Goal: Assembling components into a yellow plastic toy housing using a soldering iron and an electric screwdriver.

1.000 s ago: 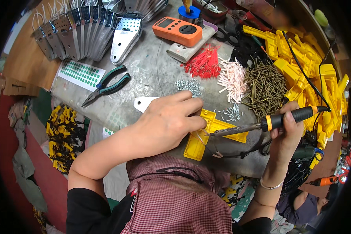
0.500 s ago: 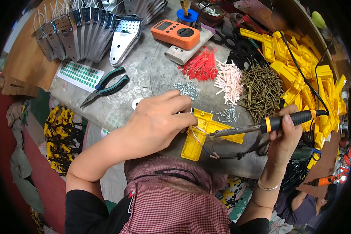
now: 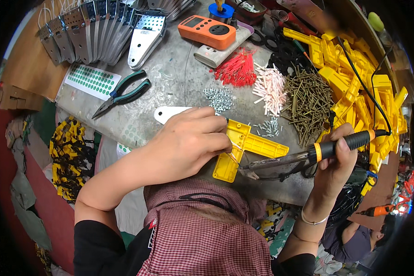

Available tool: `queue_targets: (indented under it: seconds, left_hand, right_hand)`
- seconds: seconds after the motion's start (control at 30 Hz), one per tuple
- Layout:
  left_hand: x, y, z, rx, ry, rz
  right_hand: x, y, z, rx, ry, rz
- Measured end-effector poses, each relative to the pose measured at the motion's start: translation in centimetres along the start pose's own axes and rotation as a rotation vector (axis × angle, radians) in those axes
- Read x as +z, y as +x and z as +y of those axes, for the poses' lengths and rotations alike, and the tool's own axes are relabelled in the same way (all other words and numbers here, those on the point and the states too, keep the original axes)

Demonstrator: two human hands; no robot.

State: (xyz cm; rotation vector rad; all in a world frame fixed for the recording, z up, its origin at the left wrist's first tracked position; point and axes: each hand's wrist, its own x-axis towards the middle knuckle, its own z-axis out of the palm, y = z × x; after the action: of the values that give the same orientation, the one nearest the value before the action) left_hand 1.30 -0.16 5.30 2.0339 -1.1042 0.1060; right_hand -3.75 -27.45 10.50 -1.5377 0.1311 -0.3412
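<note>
My right hand point(image 3: 339, 149) is wrapped round the black-and-yellow handle of a soldering iron point(image 3: 340, 146), whose tip points left, beside the thin wires point(image 3: 233, 158) over the yellow plastic housing point(image 3: 225, 166). My left hand point(image 3: 193, 142) is closed in a pinch at those wires, its fingertips above the housing's left side. The exact grip is partly hidden by the fingers. The T-shaped housing lies hollow side up on the grey table. A white metal plate point(image 3: 166, 113) with a hole pokes out beyond my left hand. A dark cable point(image 3: 271, 177) runs right from the wires.
Pliers point(image 3: 124, 94) and a green-dotted sticker sheet point(image 3: 91, 83) lie left. Behind are an orange multimeter point(image 3: 207, 31), nuts point(image 3: 218, 100), red parts point(image 3: 237, 69), pale sleeves point(image 3: 269, 87) and screws point(image 3: 308, 101). Yellow housings point(image 3: 349, 78) are heaped right. Metal brackets point(image 3: 87, 32) stand far left.
The iron's tip has dropped slightly nearer the table edge, close to the wires. The housing has tilted a little, and more of the white plate shows beside my left hand.
</note>
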Motion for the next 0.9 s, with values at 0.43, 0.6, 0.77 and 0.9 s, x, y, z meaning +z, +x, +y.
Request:
queue_targets:
  seconds: [0.43,0.6,0.77,0.9]
  left_hand:
    - [0.74,0.12,-0.3,0.019,-0.036,0.025]
    - [0.83,0.26,-0.19,0.039,-0.034,0.021]
    - [1.03,0.42,-0.3,0.051,-0.027,0.011]
    - [1.05,0.48,-0.3,0.046,-0.022,0.01]
  right_hand:
    - [0.69,0.18,0.54,0.001,-0.09,0.028]
    - [0.49,0.11,0.51,0.004,-0.108,0.015]
    - [0.52,0.18,0.59,0.006,-0.1,0.022]
    - [0.55,0.27,0.61,-0.013,-0.065,-0.002]
